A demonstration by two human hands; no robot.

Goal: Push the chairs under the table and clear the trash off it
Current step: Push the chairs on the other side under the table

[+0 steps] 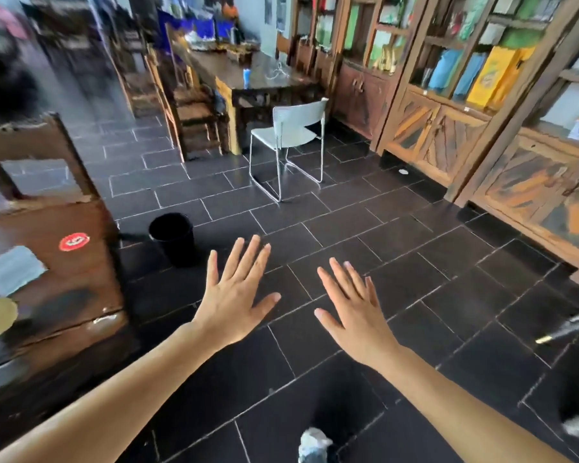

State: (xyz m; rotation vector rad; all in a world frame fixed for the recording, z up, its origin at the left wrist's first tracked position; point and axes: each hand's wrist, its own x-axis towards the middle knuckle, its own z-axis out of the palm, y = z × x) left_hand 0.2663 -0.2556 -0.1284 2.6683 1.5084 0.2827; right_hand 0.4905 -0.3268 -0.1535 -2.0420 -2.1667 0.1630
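Both hands are hovering over the dark tiled floor (398, 248), left hand (236, 297) and right hand (355, 312) spreading their fingers wide, gripping nothing. A white chair (290, 135) is standing far ahead, just beside a dark wooden surface (264, 76). A black bin (173, 235) is sitting near left.

A pale grey chair (290, 128) on a thin metal sled frame stands pulled out on the dark tiled floor just beside the dark wooden worktop (268, 78), while a brown wooden chair (194, 105) sits tucked against its long side.
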